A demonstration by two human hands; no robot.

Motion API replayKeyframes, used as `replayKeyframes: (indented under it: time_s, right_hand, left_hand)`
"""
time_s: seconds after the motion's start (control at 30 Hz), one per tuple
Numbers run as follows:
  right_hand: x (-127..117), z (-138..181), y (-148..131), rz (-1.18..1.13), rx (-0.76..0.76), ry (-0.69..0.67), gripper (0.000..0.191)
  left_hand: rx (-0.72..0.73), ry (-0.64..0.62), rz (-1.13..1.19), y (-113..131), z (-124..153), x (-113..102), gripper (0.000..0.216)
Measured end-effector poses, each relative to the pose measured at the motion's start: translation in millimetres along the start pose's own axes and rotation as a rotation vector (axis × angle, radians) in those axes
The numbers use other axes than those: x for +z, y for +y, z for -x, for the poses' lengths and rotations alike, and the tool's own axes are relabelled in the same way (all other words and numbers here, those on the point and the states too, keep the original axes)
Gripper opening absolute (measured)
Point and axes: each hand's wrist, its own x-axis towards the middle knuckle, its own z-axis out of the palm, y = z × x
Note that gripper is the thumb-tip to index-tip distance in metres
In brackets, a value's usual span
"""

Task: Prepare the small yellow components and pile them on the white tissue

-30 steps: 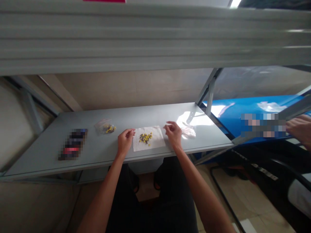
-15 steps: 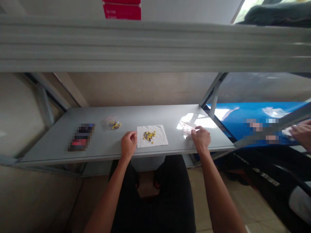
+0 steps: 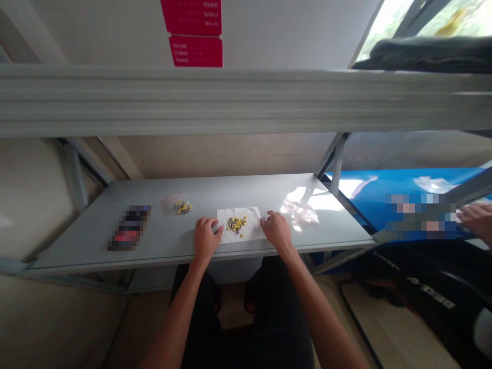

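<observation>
A white paper sheet (image 3: 251, 231) lies on the grey shelf (image 3: 215, 192) with a small heap of yellow and dark bits (image 3: 236, 224) on it. My left hand (image 3: 205, 239) rests at the sheet's left edge, its thumb on the paper and fingers spread on the shelf. My right hand (image 3: 277, 230) lies at the sheet's right edge with its fingers spread flat. Neither hand holds anything. A crumpled clear plastic bag (image 3: 300, 212) lies just right of my right hand.
A small clear bag with yellow bits (image 3: 177, 204) and a blurred dark packet (image 3: 128, 234) lie further left on the shelf. A grey upper shelf (image 3: 238, 97) overhangs. A blue surface (image 3: 388, 182) is at right, where another person's hand (image 3: 476, 220) shows.
My right hand came back from the plastic bag at right to the sheet's right edge. My left hand opened and settled on the left edge. The camera tilted up.
</observation>
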Motion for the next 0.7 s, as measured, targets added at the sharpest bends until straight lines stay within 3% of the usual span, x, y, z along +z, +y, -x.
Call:
replayKeyframes:
  time_s: [0.17, 0.3, 0.5, 0.7]
  right_hand:
    - [8.2, -0.1, -19.1, 0.011, 0.076, -0.092, 0.015]
    - [8.8, -0.4, -24.5, -0.015, 0.028, -0.039, 0.017]
    - [14.1, -7.5, -20.7, -0.345, -0.049, -0.009, 0.016]
    - [17.8, -9.3, -17.2, -0.690, -0.005, -0.013, 0.025]
  left_hand:
    - [0.031, -0.083, -0.041, 4.1, -1.7, -0.7, 0.009]
    - [0.029, -0.124, -0.027, 8.5, -4.7, -3.2, 0.010]
    - [-0.100, -0.135, 0.228, 11.9, -16.8, -6.6, 0.014]
    - [-0.234, -0.094, 0.445, 7.3, -26.0, -4.7, 0.023]
